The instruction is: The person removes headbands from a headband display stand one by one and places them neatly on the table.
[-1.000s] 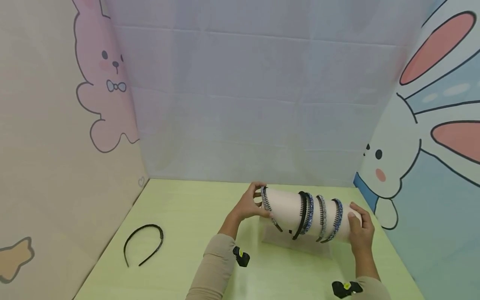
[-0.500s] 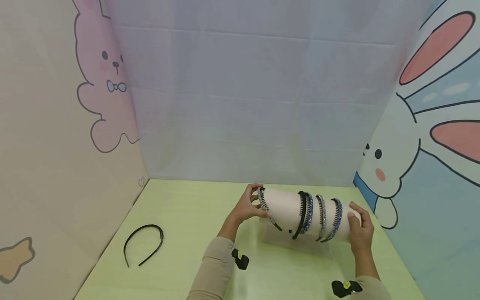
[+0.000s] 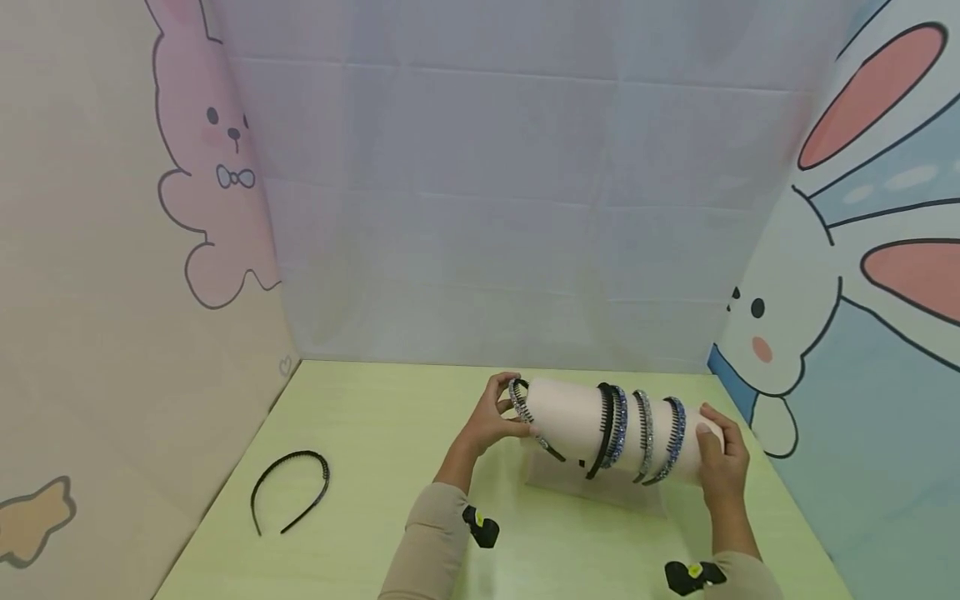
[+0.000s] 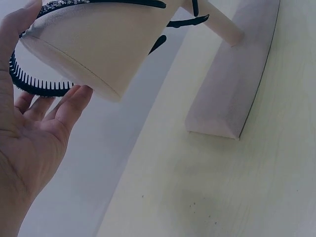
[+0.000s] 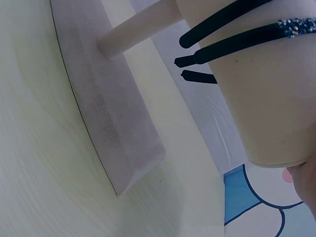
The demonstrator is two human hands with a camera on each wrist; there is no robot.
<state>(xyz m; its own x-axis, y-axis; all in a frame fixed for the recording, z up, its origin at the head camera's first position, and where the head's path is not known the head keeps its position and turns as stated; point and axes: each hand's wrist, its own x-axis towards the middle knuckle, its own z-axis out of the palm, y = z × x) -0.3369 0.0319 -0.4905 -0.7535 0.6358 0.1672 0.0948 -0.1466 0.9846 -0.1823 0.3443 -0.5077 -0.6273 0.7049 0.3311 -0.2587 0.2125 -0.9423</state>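
My left hand (image 3: pixel 489 418) holds a silver glittery headband (image 3: pixel 517 402) at the left end of a cream padded headband stand (image 3: pixel 564 412). In the left wrist view, this headband's toothed inner side (image 4: pixel 43 92) curves past the stand's end, fingertips at its lower arm. My right hand (image 3: pixel 723 467) grips the stand's right end, thumb in front; only part of that hand (image 5: pixel 305 185) shows in the right wrist view. Along the roll sit a black headband (image 3: pixel 603 429), a blue glittery headband (image 3: pixel 618 427), a silver one (image 3: pixel 647 435) and another blue one (image 3: pixel 675 440).
The roll rests above a flat pale base (image 3: pixel 592 492) on a short post (image 5: pixel 140 29). A black headband (image 3: pixel 326 475) lies on the left of the light green table (image 3: pixel 375 517). Printed cloth walls (image 3: pixel 480 225) enclose the table at the back and sides.
My left hand has moved slightly left with the silver headband, bringing it further over the stand's left end. My right hand and the other headbands have stayed in place.
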